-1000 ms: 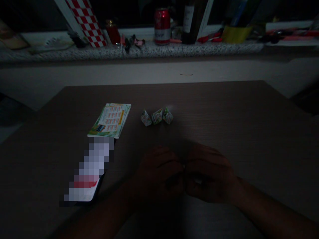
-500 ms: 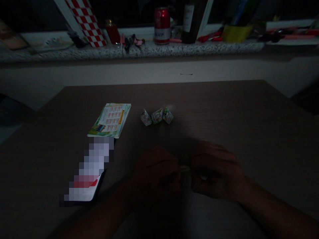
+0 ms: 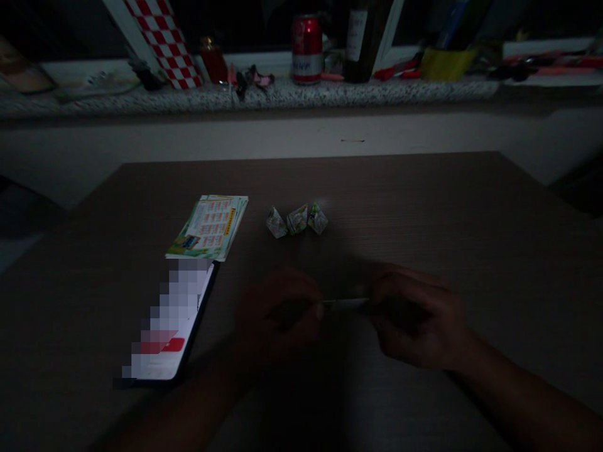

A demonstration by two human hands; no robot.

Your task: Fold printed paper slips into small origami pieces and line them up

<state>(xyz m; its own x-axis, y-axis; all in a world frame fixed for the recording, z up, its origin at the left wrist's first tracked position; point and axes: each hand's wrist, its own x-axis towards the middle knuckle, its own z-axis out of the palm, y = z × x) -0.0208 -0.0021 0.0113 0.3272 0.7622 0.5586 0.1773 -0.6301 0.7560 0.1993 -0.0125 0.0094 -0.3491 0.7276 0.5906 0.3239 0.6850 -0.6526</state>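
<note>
Between my two hands stretches a thin strip of folded paper (image 3: pixel 346 303), seen nearly edge-on in dim light. My left hand (image 3: pixel 282 311) pinches its left end between thumb and fingers. At the other end, the fingers of my right hand (image 3: pixel 414 317) are closed on it. Beyond the hands, three small folded paper pieces with printed patterns stand in a row: a left one (image 3: pixel 276 223), a middle one (image 3: pixel 298 220) and a right one (image 3: pixel 318 220). The lower edge of the strip is lost in shadow.
Left of my hands lies a lit phone (image 3: pixel 181 333), its screen partly blurred out. A stack of printed calendar cards (image 3: pixel 210 226) touches its top end. Behind the wooden table (image 3: pixel 424 207), a stone sill (image 3: pixel 292 99) holds a red can (image 3: pixel 307 50), a dark bottle (image 3: pixel 360 47) and clutter.
My hands have moved apart, the left one shifting left, and more of the paper strip shows between them. The folded pieces, cards and phone have stayed put.
</note>
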